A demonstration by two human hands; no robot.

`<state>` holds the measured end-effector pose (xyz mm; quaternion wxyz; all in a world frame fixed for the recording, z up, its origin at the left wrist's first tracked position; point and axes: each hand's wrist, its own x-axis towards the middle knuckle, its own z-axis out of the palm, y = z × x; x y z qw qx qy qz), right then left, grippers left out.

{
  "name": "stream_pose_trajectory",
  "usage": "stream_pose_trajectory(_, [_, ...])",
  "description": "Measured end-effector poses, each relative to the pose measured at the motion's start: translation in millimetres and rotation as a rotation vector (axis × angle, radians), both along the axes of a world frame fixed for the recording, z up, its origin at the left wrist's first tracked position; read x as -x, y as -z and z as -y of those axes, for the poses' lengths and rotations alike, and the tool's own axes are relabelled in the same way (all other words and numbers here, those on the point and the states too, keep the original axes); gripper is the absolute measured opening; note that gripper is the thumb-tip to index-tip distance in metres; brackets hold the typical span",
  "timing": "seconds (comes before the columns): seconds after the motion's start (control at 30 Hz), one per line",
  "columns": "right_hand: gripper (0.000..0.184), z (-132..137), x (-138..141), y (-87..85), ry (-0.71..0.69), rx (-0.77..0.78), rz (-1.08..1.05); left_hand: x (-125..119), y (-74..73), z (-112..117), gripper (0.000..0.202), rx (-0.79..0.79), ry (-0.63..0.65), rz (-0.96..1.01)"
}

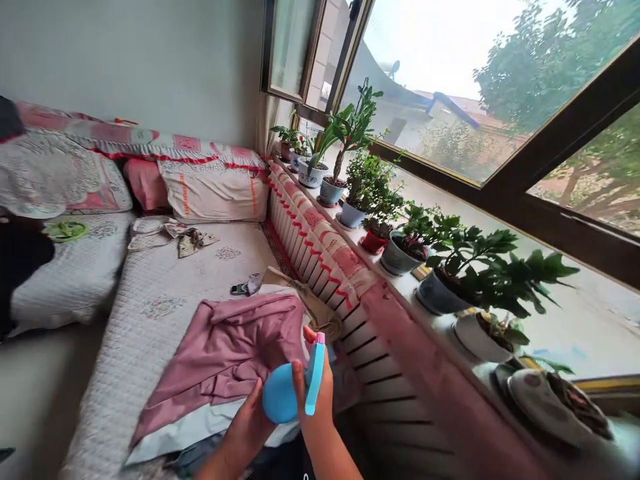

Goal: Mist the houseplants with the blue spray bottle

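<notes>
Left hand [244, 427] cups the blue spray bottle [281, 395] from the lower side, right hand [314, 400] closed round it by the pink-tipped trigger head, fingers hiding part of the body. Bottle sits just in front of a mauve cloth [220, 350] on a quilted mattress [160, 313]. Radiator [390, 393] right, partly covered; potted plants [467, 280] along windowsill [435, 321]
</notes>
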<state>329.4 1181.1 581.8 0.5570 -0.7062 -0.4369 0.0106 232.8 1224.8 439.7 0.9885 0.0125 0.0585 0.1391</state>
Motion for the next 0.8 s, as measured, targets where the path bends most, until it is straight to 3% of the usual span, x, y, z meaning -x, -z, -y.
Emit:
stream_pose_trajectory(0.17, [0.048, -6, 149, 20.6, 0.009, 0.072, -0.206, 159, 21.0, 5, 0.041, -0.073, -0.049, -0.109])
stream_pose_trajectory(0.23, [0.048, -5, 197, 25.3, -0.025, 0.1, -0.234, 209, 23.3, 7, 0.041, -0.097, -0.021, -0.127])
stream_pose_trajectory(0.3, [0.048, -1, 231, 31.0, -0.038, 0.131, -0.248, 242, 24.7, 9, 0.042, -0.114, 0.038, -0.137])
stream_pose_trajectory(0.47, [0.047, 11, 265, 61.9, -0.023, 0.164, -0.201, 273, 30.3, 15, 0.05, -0.134, 0.21, -0.175])
stream_pose_trajectory(0.57, [0.046, 9, 275, 71.4, 0.01, 0.142, -0.169, 284, 25.2, 11, 0.05, -0.05, 0.221, -0.264])
stream_pose_trajectory(0.7, [0.046, -14, 304, 62.1, -0.009, 0.179, -0.158, 315, 10.8, -15, 0.047, 0.031, 0.203, -0.386])
stream_pose_trajectory(0.8, [0.047, -50, 334, 64.4, -0.049, 0.171, -0.081, 336, 8.1, -48, 0.053, 0.016, 0.173, -0.396])
